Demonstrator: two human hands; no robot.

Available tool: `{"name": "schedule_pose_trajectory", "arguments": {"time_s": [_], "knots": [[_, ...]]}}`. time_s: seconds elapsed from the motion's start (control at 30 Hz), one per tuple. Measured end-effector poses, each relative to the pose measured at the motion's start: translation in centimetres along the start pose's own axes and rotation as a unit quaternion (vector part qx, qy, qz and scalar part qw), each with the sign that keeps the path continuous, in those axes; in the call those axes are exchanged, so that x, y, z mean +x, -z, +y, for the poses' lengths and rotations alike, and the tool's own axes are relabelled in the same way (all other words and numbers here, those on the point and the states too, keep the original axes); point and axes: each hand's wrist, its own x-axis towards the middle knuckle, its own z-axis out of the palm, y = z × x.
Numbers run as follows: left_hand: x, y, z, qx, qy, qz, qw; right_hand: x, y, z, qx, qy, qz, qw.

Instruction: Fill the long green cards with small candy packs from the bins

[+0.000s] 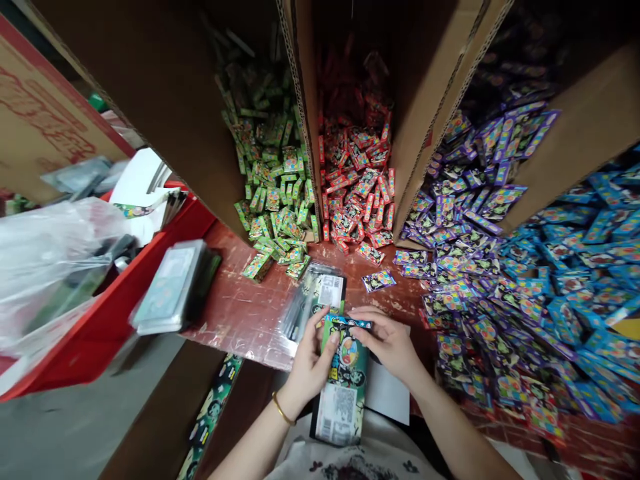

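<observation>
In front of my body is a long green-and-black printed packet (345, 373) with colored circles and a barcode label at its lower end. My left hand (315, 353) is closed around its left edge, thumb on the front. My right hand (385, 340) pinches its top right, where a small blue printed box (356, 324) shows at the upper edge; its fingers partly cover that box. Just beyond my hands lies a stack of similar flat packets in clear plastic (320, 287). A white sheet (393, 393) is partly hidden under my right forearm.
Upright cardboard boxes (305, 100) spill green small boxes (275, 207), red ones (360, 180), purple ones (465, 220) and blue ones (585, 267) onto the reddish table (230, 307). Clear plastic sleeves (173, 287) are stacked at left, beside a red bin (110, 327) with plastic bags.
</observation>
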Motion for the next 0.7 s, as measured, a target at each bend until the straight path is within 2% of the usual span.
{"name": "schedule_pose_trajectory", "arguments": {"time_s": [0.27,0.43,0.53,0.63,0.7], "knots": [[0.0,0.7,-1.3,0.076,-0.05,-0.001,0.996,-0.2,-0.3,0.1,-0.048,0.011,-0.009,0.999],[0.0,1.2,-1.8,0.106,-0.048,0.005,0.993,-2.2,-1.6,0.9,0.063,-0.043,0.099,0.992],[0.2,1.5,-2.1,0.124,-0.068,0.035,0.989,-2.7,-2.7,1.2,0.09,-0.065,0.109,0.988],[0.6,1.5,-2.1,0.097,-0.095,0.046,0.99,-2.2,-3.4,1.3,0.06,-0.033,0.077,0.995],[0.7,1.4,-2.1,0.039,-0.11,0.046,0.992,-1.8,-3.8,1.2,0.03,0.004,0.08,0.996]]}}
